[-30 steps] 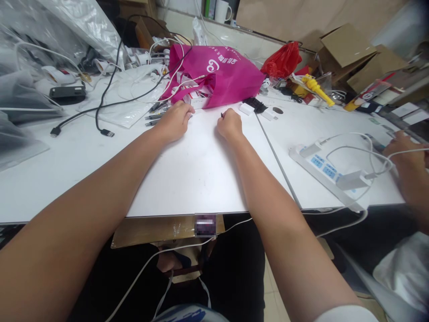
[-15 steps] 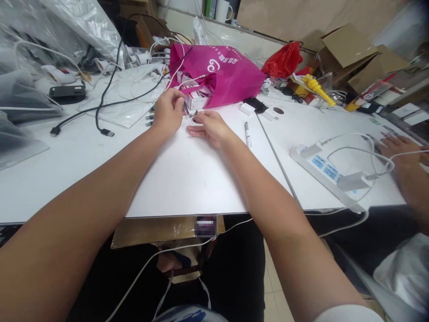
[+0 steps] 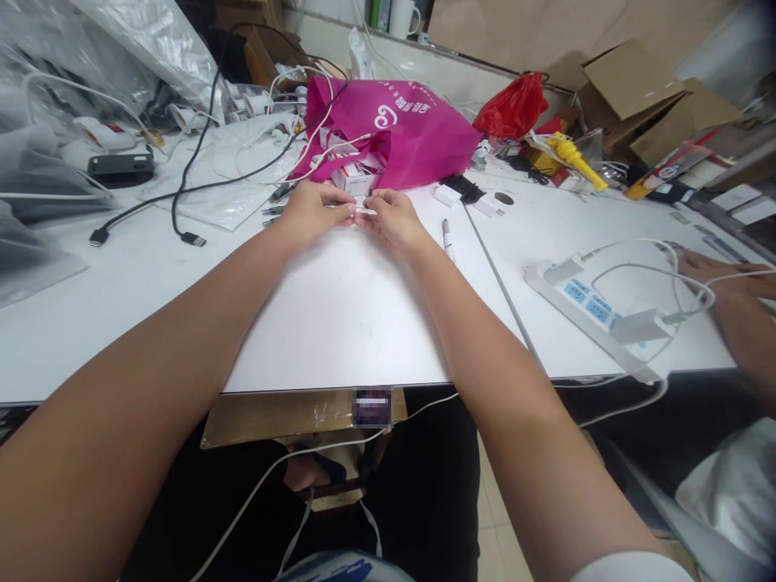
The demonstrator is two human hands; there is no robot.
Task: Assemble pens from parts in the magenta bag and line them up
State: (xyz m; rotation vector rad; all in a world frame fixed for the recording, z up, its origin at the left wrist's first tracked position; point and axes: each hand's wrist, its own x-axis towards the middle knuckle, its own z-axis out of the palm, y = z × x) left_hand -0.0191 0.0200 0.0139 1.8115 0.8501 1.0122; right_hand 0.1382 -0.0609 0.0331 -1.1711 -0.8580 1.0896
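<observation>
Both hands meet over the white table [image 3: 339, 323], in front of a pink bag [image 3: 430, 149]. My left hand [image 3: 312, 212] is closed, thumb and fingertips pinching one end of a slim white piece [image 3: 364, 211]. My right hand [image 3: 394, 217] pinches its other end, fingers curled beneath. The piece lies roughly level; its exact kind is too small to make out. Behind the fingertips, a small white box [image 3: 356, 181] shows at the bag's mouth. A few dark slender tools [image 3: 274, 210] lie beside my left hand, partly hidden by it. A white pen [image 3: 447, 240] rests right of my right hand.
Black cables with a USB plug [image 3: 194, 239] lie at left, near plastic bags [image 3: 36, 234]. On the right are a white power strip [image 3: 591, 311] with chargers and another person's hand [image 3: 706, 265]. White adapters [image 3: 447, 195], a red bag [image 3: 514, 105] and cardboard boxes [image 3: 634, 85] stand farther back.
My hands have come together; the left moved right and slightly down, and the right closed its spread fingers. The slim white piece now shows between them. The other person's hand shifted slightly.
</observation>
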